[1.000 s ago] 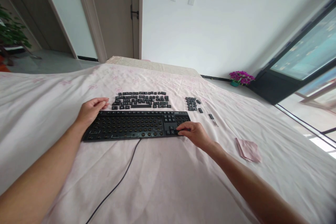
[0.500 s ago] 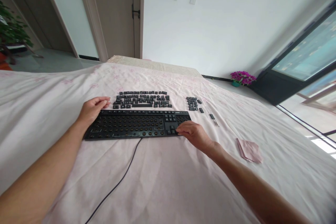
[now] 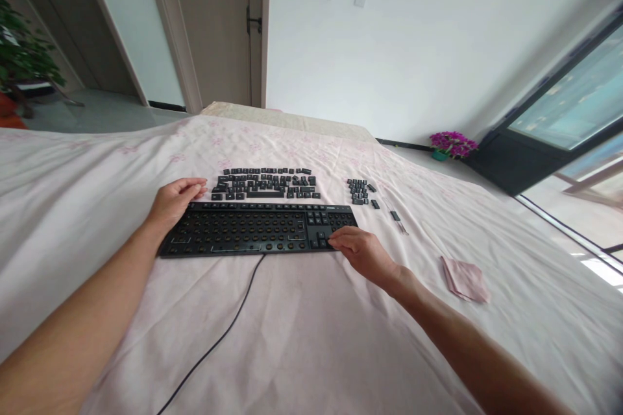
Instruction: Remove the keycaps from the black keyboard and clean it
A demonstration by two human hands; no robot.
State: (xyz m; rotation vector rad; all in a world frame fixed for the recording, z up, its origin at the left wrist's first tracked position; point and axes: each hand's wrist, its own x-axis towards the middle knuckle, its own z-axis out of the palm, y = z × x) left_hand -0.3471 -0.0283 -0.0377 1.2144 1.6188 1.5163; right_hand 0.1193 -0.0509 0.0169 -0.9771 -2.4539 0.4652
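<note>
A black wired keyboard (image 3: 243, 231) lies on the pink-white bedspread, most of its main block bare of keycaps. Its top row and the arrow cluster still carry caps. My left hand (image 3: 176, 204) rests at the keyboard's upper left corner, thumb and fingers drawn together; whatever might be between them is hidden. At the lower right, my right hand (image 3: 363, 251) has its fingertips pressed together by the arrow keys (image 3: 320, 239). I cannot see what they hold, if anything. Behind the keyboard, loose keycaps (image 3: 265, 194) lie in rows, with a smaller group of keycaps (image 3: 358, 190) to the right.
A small tool with a black handle (image 3: 394, 215) and thin wire prongs lies right of the keycaps. Further right is a folded pink cloth (image 3: 464, 279). The keyboard's cable (image 3: 219, 340) runs toward me. Purple flowers (image 3: 452, 144) stand on the floor beyond the bedspread.
The view has shifted slightly. Both hands stay in nearly the same places at the keyboard, and the keycaps have not visibly moved.
</note>
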